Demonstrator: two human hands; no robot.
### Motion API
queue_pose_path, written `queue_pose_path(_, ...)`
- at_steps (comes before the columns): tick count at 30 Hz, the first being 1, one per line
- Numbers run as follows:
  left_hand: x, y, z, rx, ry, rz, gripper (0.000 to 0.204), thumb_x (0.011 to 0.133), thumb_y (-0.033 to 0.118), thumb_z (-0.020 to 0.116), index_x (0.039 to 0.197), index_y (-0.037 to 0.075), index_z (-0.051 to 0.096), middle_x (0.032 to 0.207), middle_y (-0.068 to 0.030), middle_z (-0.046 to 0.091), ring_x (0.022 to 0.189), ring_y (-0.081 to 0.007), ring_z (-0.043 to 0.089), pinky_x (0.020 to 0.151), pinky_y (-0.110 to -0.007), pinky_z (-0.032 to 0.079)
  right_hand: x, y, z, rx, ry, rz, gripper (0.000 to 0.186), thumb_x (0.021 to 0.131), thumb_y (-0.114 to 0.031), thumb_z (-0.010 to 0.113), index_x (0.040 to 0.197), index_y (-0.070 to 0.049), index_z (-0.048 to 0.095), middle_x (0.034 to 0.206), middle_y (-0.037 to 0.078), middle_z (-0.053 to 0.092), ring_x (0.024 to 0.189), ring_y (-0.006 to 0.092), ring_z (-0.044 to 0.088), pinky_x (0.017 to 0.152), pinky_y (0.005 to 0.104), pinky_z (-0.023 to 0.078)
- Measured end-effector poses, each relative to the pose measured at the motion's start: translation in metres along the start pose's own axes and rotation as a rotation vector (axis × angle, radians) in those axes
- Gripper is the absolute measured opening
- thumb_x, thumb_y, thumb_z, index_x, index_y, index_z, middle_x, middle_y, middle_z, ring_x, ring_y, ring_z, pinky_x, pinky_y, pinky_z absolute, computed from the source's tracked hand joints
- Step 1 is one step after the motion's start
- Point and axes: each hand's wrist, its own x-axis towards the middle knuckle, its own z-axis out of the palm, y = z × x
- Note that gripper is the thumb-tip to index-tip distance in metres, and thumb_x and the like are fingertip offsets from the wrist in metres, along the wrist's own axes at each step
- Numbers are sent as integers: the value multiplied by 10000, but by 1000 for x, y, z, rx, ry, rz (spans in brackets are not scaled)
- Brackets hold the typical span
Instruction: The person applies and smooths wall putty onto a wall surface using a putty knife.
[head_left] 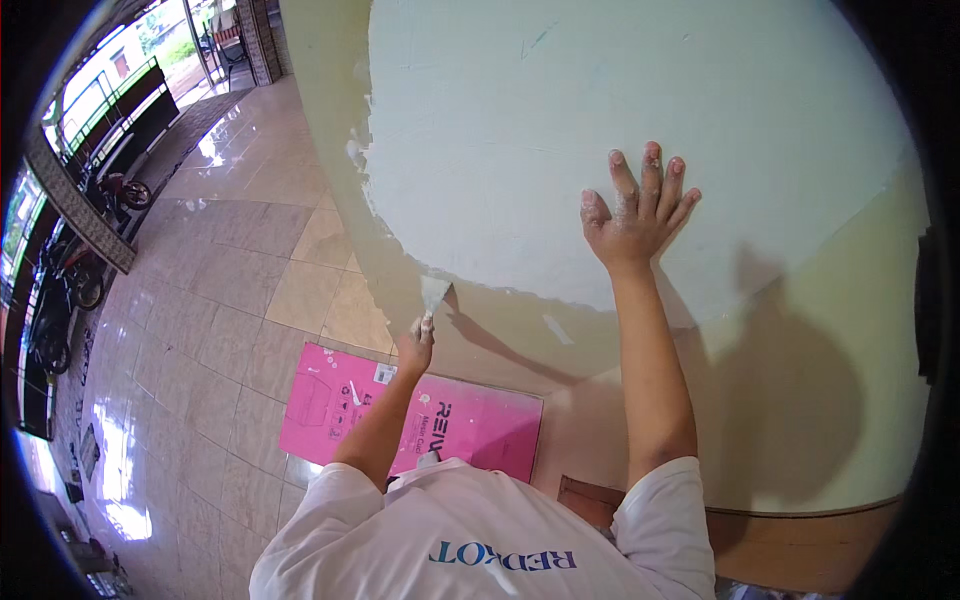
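from my remote seat i watch 2 bare hands at a wall (335,110) of dull yellow-green, most of it overlaid by a large whitish patch (520,110) with a ragged border. the left hand (416,345) grips a scraper (436,292), its fingers (428,328) wrapped together around the handle. the scraper points up and away from me, its broad pale blade at the patch's lower left edge; i cannot tell how hard it presses. its dark shadow falls just beside it, to the right.

my view has the right hand (640,222) higher up, well apart from the scraper, laid palm-down against the whitish patch. its fingers (651,185) are spread and hold nothing, with white residue on them and on the thumb. 1 short white streak (557,330) marks the wall below the patch, between the 2 forearms.

below the left hand i see a bright pink cardboard sheet (480,430) on the glossy tiled floor (200,260), partly covered by the left forearm (385,430) and the white shirt (490,540). off to the far left stand 2 motorcycles (60,320) near a tiled pillar (85,215). a broad shadow (800,400) darkens the wall at the right.
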Motion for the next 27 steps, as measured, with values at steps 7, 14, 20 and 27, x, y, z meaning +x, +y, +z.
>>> queue_pose_path(7,9,19,-24,188,-30,-34,550,960,502,379,985,-2,598,795,-260,609,792,-481,564,681,-495,440,2,0,1,14,20,-7,491,927,-494,419,1363,-272,448,1465,79,383,1420,295,193,1139,515,-16)
queue_pose_path(14,16,35,-29,368,-18,-48,579,945,518,397,1167,24,602,926,-282,633,913,-466,590,776,-511,463,-5,0,5,38,19,35,485,871,-462,488,1337,-328,486,1463,27,394,1407,295,227,1138,536,-16)
queue_pose_path(20,11,20,-24,360,139,113,470,969,453,386,864,33,570,670,-222,577,669,-427,579,588,-490,418,0,-2,5,56,44,33,478,880,-465,476,1339,-332,482,1475,27,377,1411,292,222,1137,538,-6)
queue_pose_path(27,13,37,-29,306,-16,-34,504,954,495,383,1022,43,595,829,-280,618,832,-483,578,701,-540,435,-2,-3,5,43,26,42,454,904,-476,441,1331,-328,491,1466,27,391,1408,290,230,1135,541,-7)
